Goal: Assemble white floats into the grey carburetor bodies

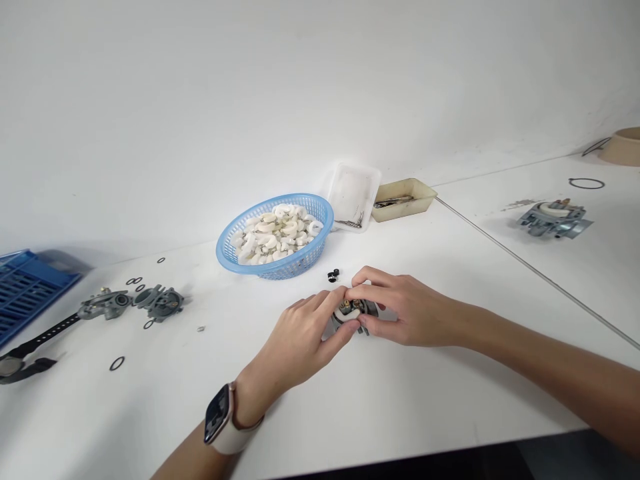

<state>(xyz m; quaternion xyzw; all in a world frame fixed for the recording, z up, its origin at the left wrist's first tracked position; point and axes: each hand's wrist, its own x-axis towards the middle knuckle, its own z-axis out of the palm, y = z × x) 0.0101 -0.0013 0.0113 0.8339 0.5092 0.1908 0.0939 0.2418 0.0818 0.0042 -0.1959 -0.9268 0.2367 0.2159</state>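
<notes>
A small grey metal carburetor point(370, 308) rests on the white table between my hands, with a white float point(346, 316) and brass parts showing on its upper side. My left hand point(303, 337), with a watch on its wrist, is closed on the carburetor's left side, thumb at the float's near edge. From the right, my right hand point(403, 308) grips it with bent fingers, its fingertips close to those of my left hand. The fingers hide much of the body. Just behind lie small black parts point(333, 275).
A blue basket point(274, 272) holds many white floats. Behind it are a white tray point(354, 190) and a beige box point(407, 210) with thin metal pieces. Other carburetors point(163, 303) lie left and right point(553, 219). Black rings point(117, 363), a watch strap point(50, 339) and a blue crate point(30, 287) are left.
</notes>
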